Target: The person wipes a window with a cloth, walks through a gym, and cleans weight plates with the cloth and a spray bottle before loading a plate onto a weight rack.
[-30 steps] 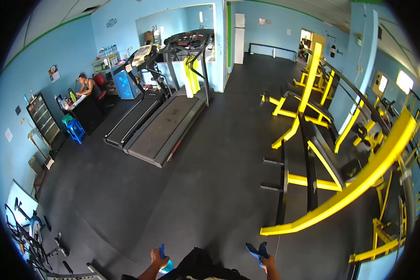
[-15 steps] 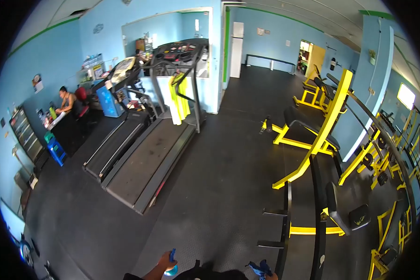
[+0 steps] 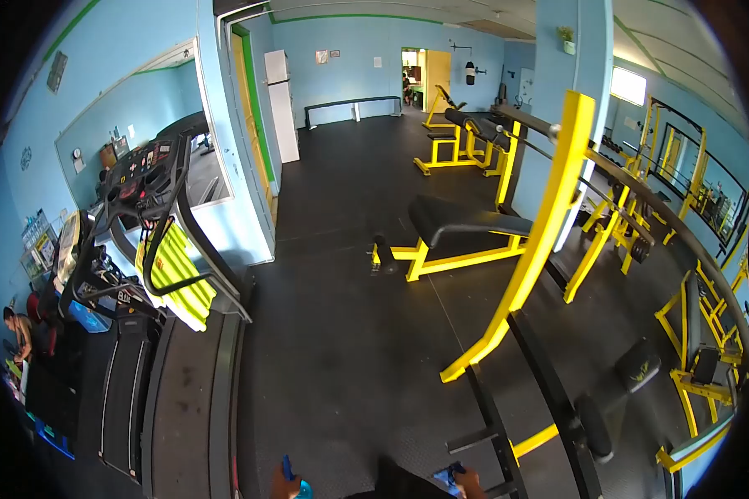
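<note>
Fingers of the left hand [image 3: 283, 485] are gripping a blue spray bottle [image 3: 305, 491] low in the view, curled closely round it, while those of the right hand [image 3: 473, 484] are bending round a blue cloth [image 3: 446, 476], both things showing above the black floor [image 3: 341, 366]. Beyond them, a treadmill [image 3: 183, 399] is standing on the left with a yellow striped towel [image 3: 190, 299] hanging on it, and a yellow post [image 3: 537, 249] is leaning on the right. Farther off, a padded bench [image 3: 466, 220] is standing before a white fridge [image 3: 282, 108].
</note>
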The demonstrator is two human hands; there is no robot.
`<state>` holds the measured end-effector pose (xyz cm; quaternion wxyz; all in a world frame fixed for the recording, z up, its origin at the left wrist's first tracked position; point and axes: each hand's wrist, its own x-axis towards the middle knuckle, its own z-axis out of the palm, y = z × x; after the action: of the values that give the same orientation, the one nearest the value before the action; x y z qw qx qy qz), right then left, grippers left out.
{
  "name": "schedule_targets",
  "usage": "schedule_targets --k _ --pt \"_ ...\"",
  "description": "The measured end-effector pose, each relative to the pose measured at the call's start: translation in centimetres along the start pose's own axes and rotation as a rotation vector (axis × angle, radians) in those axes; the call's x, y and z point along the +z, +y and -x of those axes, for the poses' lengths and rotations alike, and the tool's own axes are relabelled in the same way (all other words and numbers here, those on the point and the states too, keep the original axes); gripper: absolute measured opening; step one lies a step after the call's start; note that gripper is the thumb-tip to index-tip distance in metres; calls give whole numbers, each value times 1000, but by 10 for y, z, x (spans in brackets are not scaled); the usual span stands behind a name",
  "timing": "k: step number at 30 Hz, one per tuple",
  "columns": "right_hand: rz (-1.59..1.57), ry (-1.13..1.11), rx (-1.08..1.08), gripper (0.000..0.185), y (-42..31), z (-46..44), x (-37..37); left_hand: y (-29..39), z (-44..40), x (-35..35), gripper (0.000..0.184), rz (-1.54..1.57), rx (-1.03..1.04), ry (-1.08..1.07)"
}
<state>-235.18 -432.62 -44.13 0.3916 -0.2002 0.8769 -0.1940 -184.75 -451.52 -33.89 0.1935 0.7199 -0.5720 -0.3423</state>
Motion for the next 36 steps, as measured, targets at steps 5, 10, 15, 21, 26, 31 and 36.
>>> schedule_targets --k 5,10,15,21,26,31,36 --pt "51 39 -146 44 -234 -57 -27 58 -72 -32 64 57 -65 92" --pt "121 -106 -282 52 -401 -165 -15 88 -190 -15 65 40 -257 162" --pt "247 -67 -279 40 -512 -235 1 71 -379 -27 64 142 -90 -20" --pt "88 30 -121 32 -601 -287 19 177 -608 -35 55 229 150 -19" --pt "17 100 63 48 -659 -353 39 330 -789 -24 44 210 148 -126" --pt "-73 139 111 47 -741 -460 56 444 -952 19 44 329 129 -253" --pt "-55 96 -26 45 -928 -600 10 473 -1114 63 66 51 294 -392"
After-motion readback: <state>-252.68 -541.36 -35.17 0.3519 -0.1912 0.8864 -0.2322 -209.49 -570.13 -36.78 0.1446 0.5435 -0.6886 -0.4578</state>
